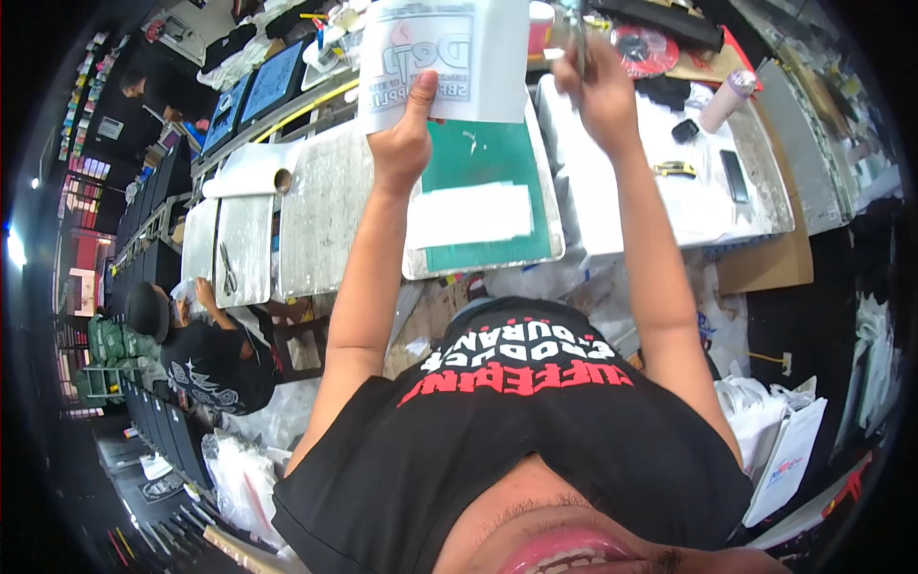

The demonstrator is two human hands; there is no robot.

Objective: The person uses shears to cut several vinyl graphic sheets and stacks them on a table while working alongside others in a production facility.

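Observation:
At the top centre, my left hand [405,140] holds a printed transfer sheet [495,64] upright, the thumb lying on its face; the sheet bears mirrored lettering. Raised to the right of the sheet is my right hand [606,97], blurred, with its fingers around the handles of what look like metal scissors [579,36]. Below the sheet, a green cutting mat [488,158] lies on a board, and a stack of white sheets [470,215] rests on the mat. A gap separates the right hand from the sheet.
A white-covered board [688,208] at right holds a yellow utility knife [674,169], a phone [734,176] and a pink bottle [726,100]. To the left lie a roll of film [247,172] and other scissors [228,269]. A co-worker [215,359] works at far left, another person [154,90] farther back.

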